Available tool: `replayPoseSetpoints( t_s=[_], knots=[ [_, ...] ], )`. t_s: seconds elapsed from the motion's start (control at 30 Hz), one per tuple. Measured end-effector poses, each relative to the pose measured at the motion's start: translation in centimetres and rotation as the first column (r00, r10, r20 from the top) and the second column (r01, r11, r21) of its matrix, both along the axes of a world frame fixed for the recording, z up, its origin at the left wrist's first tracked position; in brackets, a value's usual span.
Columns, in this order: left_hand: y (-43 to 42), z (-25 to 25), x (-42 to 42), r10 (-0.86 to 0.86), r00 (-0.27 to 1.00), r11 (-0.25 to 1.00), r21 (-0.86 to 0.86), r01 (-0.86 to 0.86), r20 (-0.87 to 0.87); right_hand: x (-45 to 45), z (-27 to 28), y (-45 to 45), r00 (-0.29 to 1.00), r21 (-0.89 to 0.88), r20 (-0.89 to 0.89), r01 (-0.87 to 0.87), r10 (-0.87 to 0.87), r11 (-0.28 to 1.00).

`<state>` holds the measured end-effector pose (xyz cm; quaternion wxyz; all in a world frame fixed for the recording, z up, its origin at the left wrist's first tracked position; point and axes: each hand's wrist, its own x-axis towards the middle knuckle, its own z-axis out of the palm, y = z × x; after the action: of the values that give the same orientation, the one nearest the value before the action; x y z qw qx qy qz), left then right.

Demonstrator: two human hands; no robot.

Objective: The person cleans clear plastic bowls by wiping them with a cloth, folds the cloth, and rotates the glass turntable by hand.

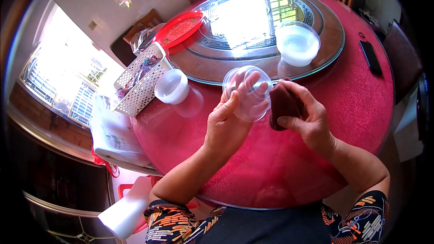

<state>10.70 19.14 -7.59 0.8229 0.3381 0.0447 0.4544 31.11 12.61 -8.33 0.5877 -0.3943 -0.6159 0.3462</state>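
The left hand (229,124) pinches the clear plastic piece (249,103), fingers spread behind it, seemingly for support, while the right hand (313,119) pinches brown cloth (282,107) just beside it.

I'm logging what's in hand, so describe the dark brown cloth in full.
The dark brown cloth looks soft and is bunched into a thick wad, with no visible print. It is pinched between the thumb and fingers of the right hand, above the red table, beside the clear round plastic piece in the left hand; whether they touch is unclear.
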Motion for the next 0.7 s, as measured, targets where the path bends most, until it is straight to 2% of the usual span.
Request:
replayPoseSetpoints(
  t_s=[0.07, 0.2, 0.3, 0.33, 0.4, 0.43, 0.47, 0.57, 0.6, 0.7],
  knots=[
    [-0.1, -0.3, 0.3, -0.01, 1.0, 1.0, -0.017, 0.01, 0.03, 0.1, 0.0, -0.1, 0.955, 0.236, 0.271, 0.057, -0.122, 0.97],
    [-1.1, 0.1, 0.7, -0.026, 0.999, 0.998, -0.064, 0.025, -0.021, -0.6, 0.2, 0.1, 0.865, 0.538, 0.354, 0.121, -0.355, 0.834],
    [-1.5, 0.0, 0.8, -0.084, 0.996, 0.996, 0.041, 0.085, -0.028, -0.6, 0.8, -0.4, 0.782, 0.652, 0.41, 0.11, -0.47, 0.75],
    [-2.1, 0.7, 0.9, -0.096, 0.995, 0.995, -0.016, 0.095, -0.025, -0.6, 1.2, -0.6, 0.755, 0.682, 0.416, 0.109, -0.507, 0.723],
    [-2.3, 0.4, 0.8, -0.069, 0.98, 0.989, 0.113, 0.091, -0.186, -0.4, 1.7, -1.1, 0.686, 0.729, 0.459, 0.072, -0.565, 0.68],
    [-2.5, 0.2, 0.8, -0.047, 0.964, 0.98, 0.176, 0.096, -0.263, -0.3, 1.9, -1.3, 0.65, 0.751, 0.476, 0.051, -0.593, 0.659],
    [-3.0, 0.2, 1.0, 0.048, 0.924, 0.975, 0.218, 0.039, -0.38, -0.3, 2.1, -1.5, 0.63, 0.761, 0.484, 0.039, -0.607, 0.647],
    [-2.9, -1.8, 0.4, 0.164, 0.865, 0.872, 0.479, 0.097, -0.474, 0.1, 3.1, -1.6, 0.69, 0.698, 0.476, 0.081, -0.545, 0.712],
    [-2.6, -2.2, 0.4, 0.243, 0.871, 0.778, 0.622, 0.088, -0.427, 0.5, 3.1, -1.3, 0.738, 0.663, 0.444, 0.11, -0.507, 0.741],
    [-2.7, -1.5, 0.9, 0.413, 0.822, 0.524, 0.84, 0.139, -0.393, 2.0, 3.6, -0.3, 0.904, 0.471, 0.292, 0.148, -0.312, 0.869]
  ],
)
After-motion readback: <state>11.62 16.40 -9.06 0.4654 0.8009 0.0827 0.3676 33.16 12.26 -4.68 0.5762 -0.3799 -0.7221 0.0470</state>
